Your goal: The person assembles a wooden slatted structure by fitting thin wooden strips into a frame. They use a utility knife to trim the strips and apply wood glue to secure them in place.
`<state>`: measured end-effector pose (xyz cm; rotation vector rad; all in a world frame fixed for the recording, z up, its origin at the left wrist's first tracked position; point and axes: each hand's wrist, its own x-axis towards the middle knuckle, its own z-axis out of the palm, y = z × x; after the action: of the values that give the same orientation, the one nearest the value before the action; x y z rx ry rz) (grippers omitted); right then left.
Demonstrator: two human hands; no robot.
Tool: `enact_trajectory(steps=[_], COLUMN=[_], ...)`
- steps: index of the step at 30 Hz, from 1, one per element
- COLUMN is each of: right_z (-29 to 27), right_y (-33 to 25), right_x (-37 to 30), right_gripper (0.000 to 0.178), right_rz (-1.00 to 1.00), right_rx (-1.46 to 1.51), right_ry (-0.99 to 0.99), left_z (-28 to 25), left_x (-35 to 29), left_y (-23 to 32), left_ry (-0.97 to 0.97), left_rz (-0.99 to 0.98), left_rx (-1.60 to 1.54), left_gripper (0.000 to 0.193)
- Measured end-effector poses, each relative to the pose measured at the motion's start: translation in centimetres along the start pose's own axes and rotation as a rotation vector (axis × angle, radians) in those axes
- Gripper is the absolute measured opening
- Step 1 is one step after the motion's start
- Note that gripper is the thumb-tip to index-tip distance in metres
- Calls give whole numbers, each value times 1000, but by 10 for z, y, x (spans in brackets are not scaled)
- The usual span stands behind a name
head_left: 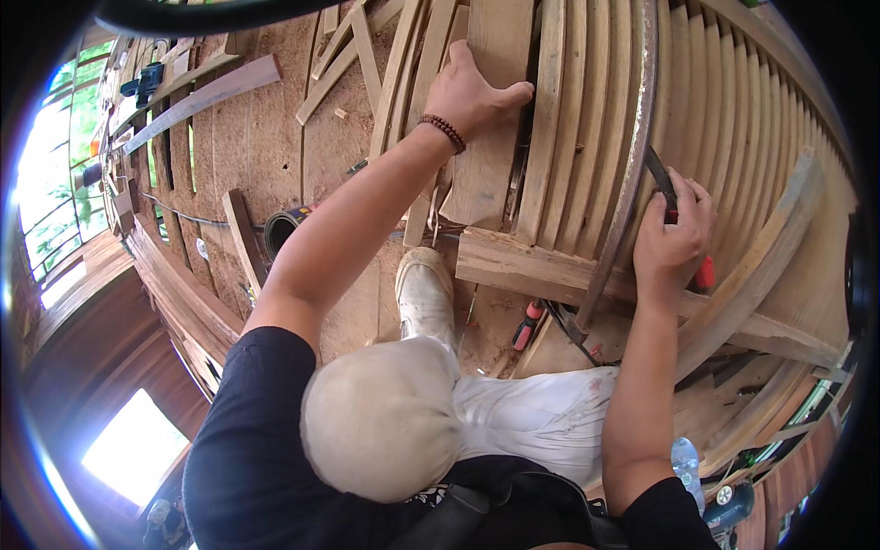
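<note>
My left hand rests on a wide wooden board, its thumb stretched toward the right edge; some fingers are hidden on the far side. A beaded bracelet circles that wrist. On the right, my right hand is closed around a chisel-like tool with a dark flat blade and a red and black handle. The blade points up and left, close to a long rusty metal bar that crosses a row of wooden slats. A thick timber lies crosswise at the slats' near ends.
Near my foot lies a red and black handled tool. A curved wooden piece lies right of my right hand. At left are a dark cylinder and stacked planks. Loose sticks lie far off; a plastic bottle stands lower right.
</note>
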<state>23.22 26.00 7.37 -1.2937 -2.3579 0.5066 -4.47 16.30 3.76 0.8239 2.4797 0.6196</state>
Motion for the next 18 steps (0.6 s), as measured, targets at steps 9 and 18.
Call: enact_trajectory(steps=[9,18], right_z=[-6,-1], right_y=[-1,-1], right_x=[-4,-1], right_gripper=[32,33], right_rz=[-48,-53], right_rx=[12,-46], right_ry=[20,40], left_z=[-70,-45], left_x=[5,-2], left_y=[-18,6], left_ry=[-229,-177], left_rz=[-11,-37], left_rx=[59,-121], left_gripper=[94,91])
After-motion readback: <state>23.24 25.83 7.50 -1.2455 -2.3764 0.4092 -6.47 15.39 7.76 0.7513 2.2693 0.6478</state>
